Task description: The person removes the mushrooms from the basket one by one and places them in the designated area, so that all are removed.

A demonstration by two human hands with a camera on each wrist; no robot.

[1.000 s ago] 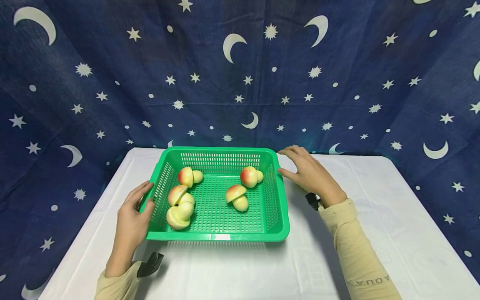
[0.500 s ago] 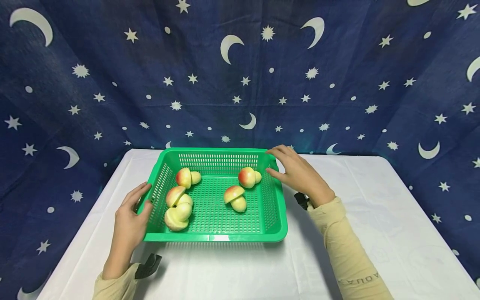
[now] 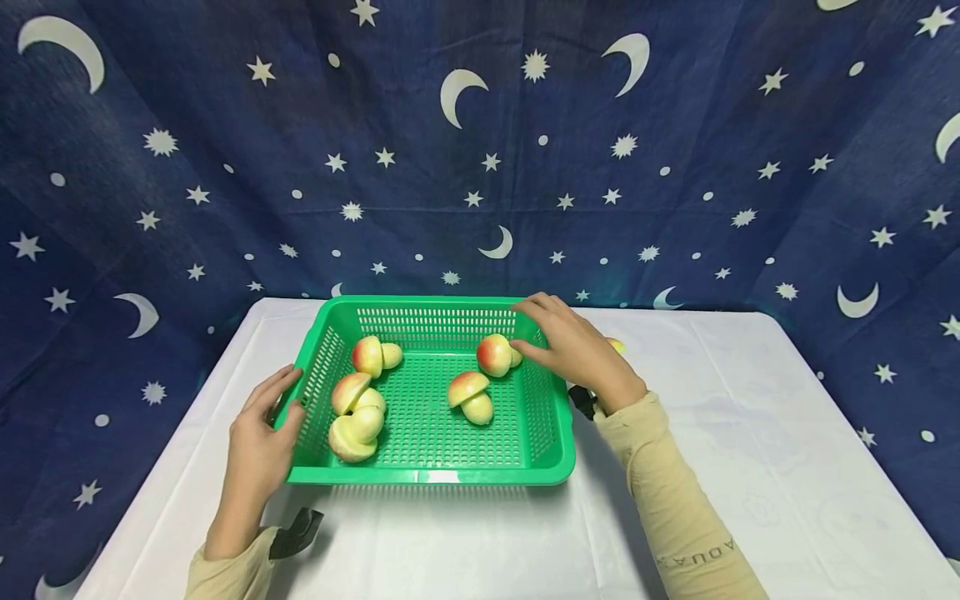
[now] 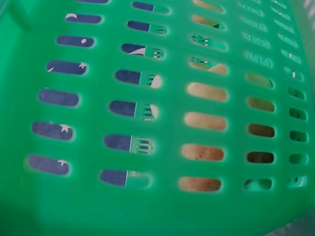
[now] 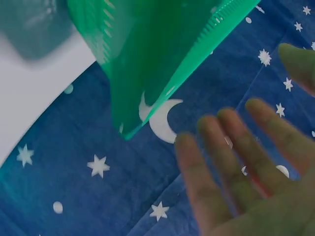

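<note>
Between the two hands, a green basket (image 3: 431, 476) sits on the desk (image 3: 735, 442), its long axis running from the left hand (image 3: 258, 442) across to the right hand (image 3: 570, 342). The left hand lies against the nearest short rim, thumb and fingers apart. The right hand hangs over the opposite rim, fingers spread, holding nothing. By its thumb, a red-capped mushroom (image 3: 493, 356) lies sideways, stem toward that hand, cap away; whether they touch I cannot tell.
</note>
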